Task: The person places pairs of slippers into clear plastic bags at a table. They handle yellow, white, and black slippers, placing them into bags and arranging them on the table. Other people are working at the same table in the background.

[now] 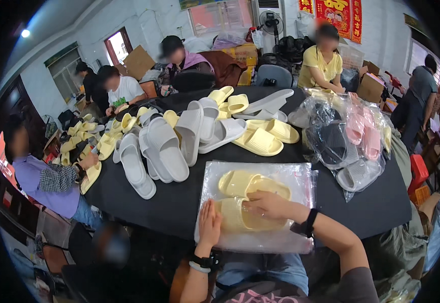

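A pair of yellow slippers [235, 215] lies side by side on a flat clear plastic bag [260, 243] in front of me, toes to the left. Whether the pair is inside the bag or on top of it, I cannot tell. My left hand [210, 223] rests at the toe of the nearer slipper, its fingers straight and pointing away from me. From the right, my right hand [268, 205] reaches over the pair, its fingers extended between the straps and the footbeds, slightly blurred. A black band circles each wrist.
Loose grey slippers [167, 146] and yellow slippers [260, 141] are heaped across the black table [179, 209]. Bagged pink, black and grey slippers [364, 134] pile up at the right. Several people sit around the table; a person in purple [45, 177] handles slippers at the left.
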The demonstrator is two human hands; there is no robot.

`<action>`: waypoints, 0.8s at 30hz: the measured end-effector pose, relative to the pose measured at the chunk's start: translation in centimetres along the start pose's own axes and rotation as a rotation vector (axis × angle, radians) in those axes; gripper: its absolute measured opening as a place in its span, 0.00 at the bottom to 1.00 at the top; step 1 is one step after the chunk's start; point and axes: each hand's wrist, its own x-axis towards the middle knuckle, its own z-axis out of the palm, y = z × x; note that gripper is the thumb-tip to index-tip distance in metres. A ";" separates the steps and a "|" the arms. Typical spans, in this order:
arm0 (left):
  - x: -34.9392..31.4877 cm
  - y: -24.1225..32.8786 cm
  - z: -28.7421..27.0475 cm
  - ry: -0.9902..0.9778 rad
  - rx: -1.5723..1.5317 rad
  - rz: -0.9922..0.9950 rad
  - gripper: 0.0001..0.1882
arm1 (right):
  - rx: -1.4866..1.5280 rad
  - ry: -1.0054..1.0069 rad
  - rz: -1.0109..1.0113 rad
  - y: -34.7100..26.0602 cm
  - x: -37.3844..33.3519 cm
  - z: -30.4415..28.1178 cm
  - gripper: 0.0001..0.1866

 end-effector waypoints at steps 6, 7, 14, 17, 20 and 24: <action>-0.3 0.1 0.0 -0.031 0.102 -0.033 0.31 | 0.064 -0.014 0.181 -0.3 -8.6 -4.0 0.18; -0.3 0.5 -0.2 -0.046 0.157 -0.023 0.31 | 0.073 -0.014 0.249 -0.4 -10.5 -4.4 0.17; -0.2 3.2 -0.1 -0.052 0.507 0.099 0.35 | 0.013 0.378 0.621 -5.1 -21.9 -7.3 0.13; -0.3 3.6 -0.4 -0.031 0.617 0.087 0.36 | -0.050 0.568 0.723 -8.6 -22.0 -8.5 0.14; -0.1 3.7 -0.2 -0.009 0.644 0.080 0.37 | -0.191 0.681 0.710 -11.9 -20.7 -8.6 0.14; -0.2 3.2 -0.1 -0.061 0.719 0.104 0.36 | -0.267 0.703 0.337 -15.6 -14.4 -5.2 0.14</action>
